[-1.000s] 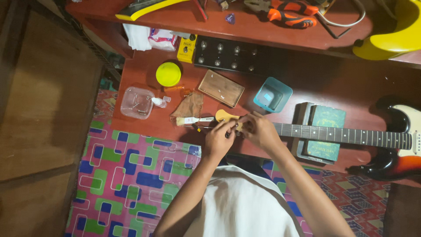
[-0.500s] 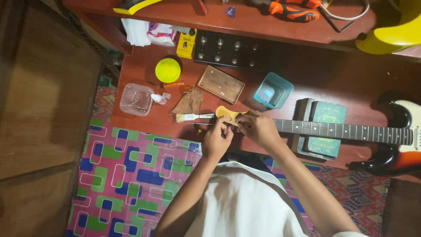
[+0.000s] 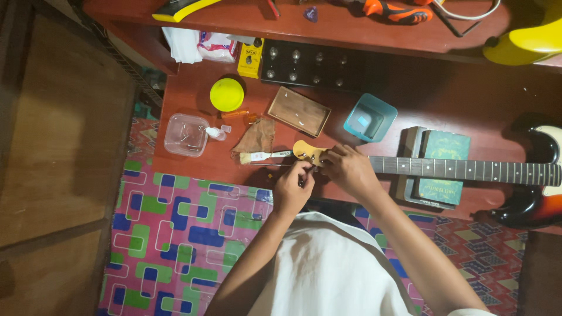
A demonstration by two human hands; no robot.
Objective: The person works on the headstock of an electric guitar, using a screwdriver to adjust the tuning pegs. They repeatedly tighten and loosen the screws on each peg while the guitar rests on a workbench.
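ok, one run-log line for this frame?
left hand: at guitar headstock, grip unclear | right hand: on headstock end of neck | neck rests on green book | small brush beside headstock

Red-brown bench (image 3: 193, 111) holds a yellow round lid (image 3: 226, 94), a clear plastic tub (image 3: 186, 134) with small metal parts, a brown rag (image 3: 256, 138), a small paintbrush (image 3: 263, 155), a shallow wooden tray (image 3: 298, 111) and a teal square cup (image 3: 370, 117). Green books (image 3: 444, 167) sit stacked further right. Orange-handled pliers (image 3: 397, 9) on the upper shelf (image 3: 351, 23). Patterned pink-blue-green mat (image 3: 181, 228) on the floor
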